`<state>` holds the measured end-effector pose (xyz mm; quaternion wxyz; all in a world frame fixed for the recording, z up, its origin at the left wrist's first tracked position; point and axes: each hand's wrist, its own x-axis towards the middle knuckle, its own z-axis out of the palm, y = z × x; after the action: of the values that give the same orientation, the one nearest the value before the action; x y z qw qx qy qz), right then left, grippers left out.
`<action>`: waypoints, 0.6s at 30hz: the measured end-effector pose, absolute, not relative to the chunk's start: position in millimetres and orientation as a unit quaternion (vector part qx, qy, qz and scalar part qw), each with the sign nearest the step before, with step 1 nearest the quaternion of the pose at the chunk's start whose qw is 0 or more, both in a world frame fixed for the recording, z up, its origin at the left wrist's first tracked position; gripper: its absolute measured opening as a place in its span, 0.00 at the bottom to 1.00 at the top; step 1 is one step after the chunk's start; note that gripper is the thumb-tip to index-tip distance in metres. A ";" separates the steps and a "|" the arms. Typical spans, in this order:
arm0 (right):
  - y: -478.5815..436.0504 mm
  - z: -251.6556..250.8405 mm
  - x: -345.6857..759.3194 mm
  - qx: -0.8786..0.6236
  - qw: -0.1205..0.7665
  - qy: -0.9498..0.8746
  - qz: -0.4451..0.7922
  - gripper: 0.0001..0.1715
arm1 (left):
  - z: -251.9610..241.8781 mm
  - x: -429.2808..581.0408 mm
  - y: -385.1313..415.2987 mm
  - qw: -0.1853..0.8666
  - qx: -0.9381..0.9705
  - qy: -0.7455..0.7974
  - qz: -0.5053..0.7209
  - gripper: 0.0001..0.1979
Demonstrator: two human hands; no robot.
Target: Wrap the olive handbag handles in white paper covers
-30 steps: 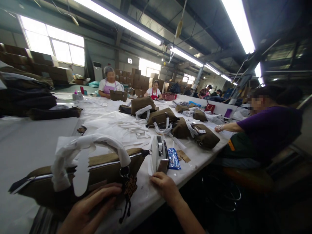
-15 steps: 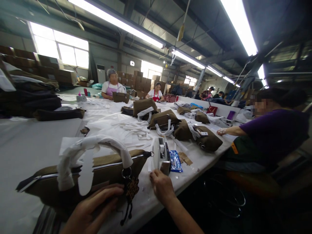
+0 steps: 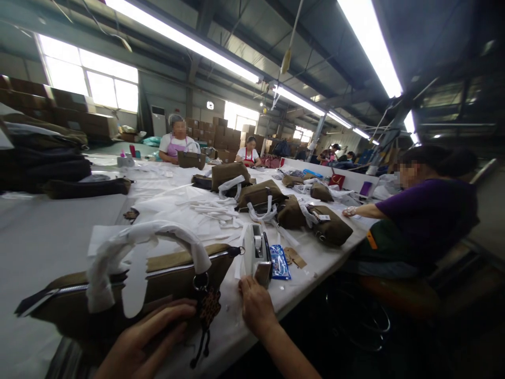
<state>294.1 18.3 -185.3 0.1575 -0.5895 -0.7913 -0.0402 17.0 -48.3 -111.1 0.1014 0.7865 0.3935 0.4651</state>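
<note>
An olive-brown handbag (image 3: 173,292) stands at the near left, its zipper along the top. White wrapping covers its arched handle (image 3: 155,227), and a white paper tag (image 3: 135,284) hangs from it. A leopard-spotted charm (image 3: 210,306) with dark cords dangles at the bag's right end. My left hand (image 3: 148,339) lies against the bag's near side, fingers stretched out flat. Beside the front of a white tape dispenser (image 3: 249,247), my right hand (image 3: 256,308) is closed, fingertips pinched together. What they hold, if anything, is hidden.
A blue printed packet (image 3: 280,262) and brown card tags (image 3: 295,258) lie right of the dispenser. Several brown bags (image 3: 260,195) and white paper strips (image 3: 211,209) cover the table beyond. Dark stacked bags (image 3: 51,163) stand at left. A co-worker in purple (image 3: 426,205) sits at right.
The whole view has shifted slightly, so everything appears a little farther left. Both hands keep about the same place at the bag and the tape dispenser.
</note>
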 end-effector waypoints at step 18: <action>18.2 -187.7 302.5 -0.568 0.222 -0.792 -0.025 0.12 | -113.0 14.7 -47.9 0.111 0.790 0.400 0.451 0.12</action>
<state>302.5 18.2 -187.7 0.2223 -0.5676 -0.7924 -0.0251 14.7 -47.9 -113.0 0.1113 0.7898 0.4004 0.4511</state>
